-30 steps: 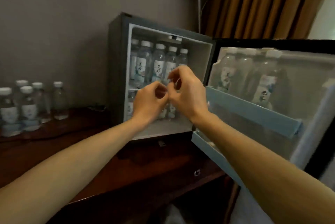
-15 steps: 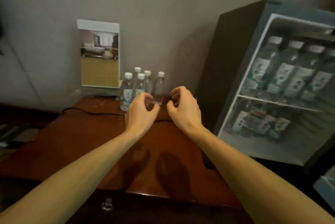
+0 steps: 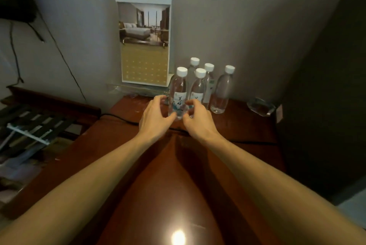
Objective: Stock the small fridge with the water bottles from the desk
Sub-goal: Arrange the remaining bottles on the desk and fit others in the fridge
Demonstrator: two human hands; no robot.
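Note:
Several clear water bottles with white caps stand in a cluster at the back of the wooden desk (image 3: 178,175). The front-left bottle (image 3: 179,94) and the front-right bottle (image 3: 198,89) carry white labels; a bare one (image 3: 221,92) stands to their right. My left hand (image 3: 155,117) reaches the front-left bottle with fingers spread beside it and the thumb near its base. My right hand (image 3: 198,121) hovers at the front-right bottle, fingers loosely curved. Neither hand has closed round a bottle. Only the dark side wall of the fridge (image 3: 326,86) shows at the right.
A tall card with a hotel-room photo (image 3: 144,36) leans on the wall behind the bottles. A glass ashtray (image 3: 260,106) sits by the fridge. A black cable (image 3: 118,119) crosses the desk. A slatted luggage rack (image 3: 29,126) stands at the left.
My view swung left from the open fridge to the desk. Both hands moved forward from mid-desk to the front bottles.

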